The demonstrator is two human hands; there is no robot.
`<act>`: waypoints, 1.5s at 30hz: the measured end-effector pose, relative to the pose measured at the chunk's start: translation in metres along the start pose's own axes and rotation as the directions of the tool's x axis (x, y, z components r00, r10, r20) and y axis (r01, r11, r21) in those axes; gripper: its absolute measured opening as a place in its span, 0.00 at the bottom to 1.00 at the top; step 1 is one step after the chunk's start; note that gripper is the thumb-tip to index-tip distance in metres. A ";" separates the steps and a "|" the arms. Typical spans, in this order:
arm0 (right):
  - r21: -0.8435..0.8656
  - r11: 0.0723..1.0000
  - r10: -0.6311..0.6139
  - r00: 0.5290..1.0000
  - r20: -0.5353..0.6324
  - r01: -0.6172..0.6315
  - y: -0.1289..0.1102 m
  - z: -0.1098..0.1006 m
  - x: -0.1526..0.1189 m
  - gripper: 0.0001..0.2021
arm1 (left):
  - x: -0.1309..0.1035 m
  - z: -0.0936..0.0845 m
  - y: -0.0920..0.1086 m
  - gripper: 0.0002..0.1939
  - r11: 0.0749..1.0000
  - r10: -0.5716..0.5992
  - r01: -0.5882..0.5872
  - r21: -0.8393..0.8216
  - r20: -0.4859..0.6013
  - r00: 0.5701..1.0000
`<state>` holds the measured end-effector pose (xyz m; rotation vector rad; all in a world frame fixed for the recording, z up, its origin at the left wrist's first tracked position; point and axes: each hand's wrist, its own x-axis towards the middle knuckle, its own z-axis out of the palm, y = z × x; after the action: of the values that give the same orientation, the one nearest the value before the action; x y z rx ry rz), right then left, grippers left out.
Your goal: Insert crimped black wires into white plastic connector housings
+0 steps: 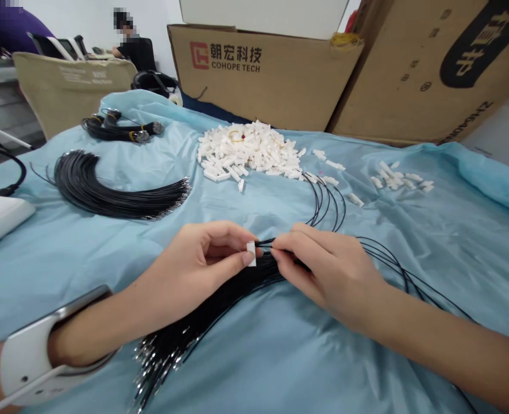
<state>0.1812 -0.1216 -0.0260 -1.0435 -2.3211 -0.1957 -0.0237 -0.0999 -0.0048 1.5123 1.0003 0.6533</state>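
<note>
Between the thumb and fingers of my left hand (213, 253) is a small white plastic connector housing (251, 253). My right hand (330, 264) pinches thin black wires (265, 243) close beside it, their near ends meeting the housing. Whether the ends sit inside it I cannot tell. Under both hands lies a thick bundle of black wires (220, 305), its shiny metal tips (155, 362) fanned toward me. Several loose wires (403, 270) curve out past my right wrist. A white smartwatch (30, 362) is on my left wrist.
A heap of white housings (250, 149) lies behind my hands, with a smaller group (403, 177) to the right. Another wire bundle (120, 190) and tied coils (120, 127) rest at left on the blue cloth (323, 362). Cardboard boxes (272, 86) stand behind. A person (136, 54) sits far off.
</note>
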 end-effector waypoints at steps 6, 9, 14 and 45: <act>0.038 0.999 -0.023 1.000 0.006 0.023 0.001 0.004 -0.002 0.09 | 0.003 -0.001 -0.003 0.03 0.998 0.059 -0.060 0.022 0.024 0.998; 0.053 0.998 -0.021 1.000 0.019 0.020 0.002 0.004 -0.003 0.09 | 0.003 0.000 -0.002 0.03 0.996 0.078 -0.079 0.043 0.017 0.997; -0.051 0.997 -0.070 0.994 -0.080 0.066 -0.001 -0.004 0.002 0.07 | 0.007 -0.006 0.001 0.01 0.986 0.120 -0.113 0.122 -0.047 0.992; 0.061 0.977 -0.204 0.979 -0.001 0.203 -0.014 -0.005 -0.006 0.12 | 0.006 -0.013 -0.004 0.07 0.943 -0.162 0.161 -0.292 0.021 0.987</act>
<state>0.1761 -0.1366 -0.0238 -0.7767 -2.4216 -0.2004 -0.0329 -0.0877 -0.0071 1.1576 0.9712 0.6552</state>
